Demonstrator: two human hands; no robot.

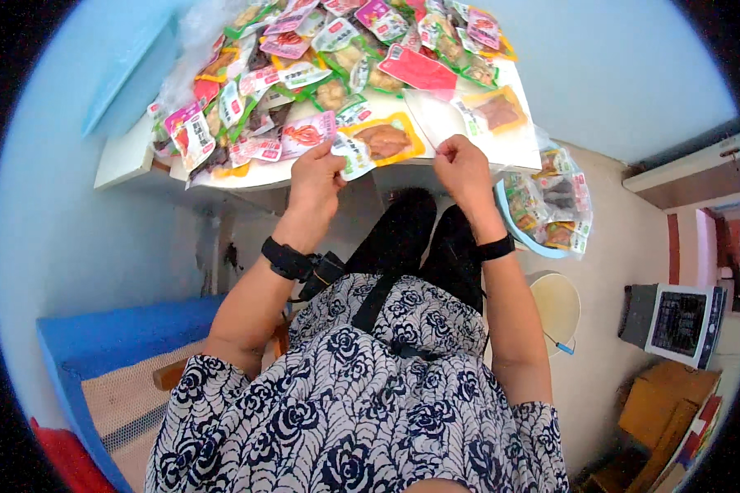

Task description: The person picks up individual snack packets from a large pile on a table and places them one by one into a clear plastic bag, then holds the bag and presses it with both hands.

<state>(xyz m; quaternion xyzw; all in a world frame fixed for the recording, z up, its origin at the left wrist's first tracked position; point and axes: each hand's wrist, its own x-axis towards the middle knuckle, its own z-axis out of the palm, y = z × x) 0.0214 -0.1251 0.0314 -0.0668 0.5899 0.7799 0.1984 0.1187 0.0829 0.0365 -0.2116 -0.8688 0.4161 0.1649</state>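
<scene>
My left hand (315,179) is closed on the left end of a yellow-and-white snack packet (386,141), whose clear window shows brown food pieces. The packet lies near the front edge of a white table (255,179). To its right, my right hand (464,170) has thumb and fingers pinched together at the lower edge of a white flat piece (437,115); what they grip, if anything, is too small to make out. Another yellow-edged packet (495,111) lies beyond the right hand. Just left of my left hand rests a pink packet (307,134) with a red picture.
A large heap of mixed snack packets (329,57) covers the back of the table. On the right below the table stands a light-blue basin (506,205) filled with packets. A pale bucket (557,300), a cardboard box (664,398) and a blue-framed seat (74,345) surround me.
</scene>
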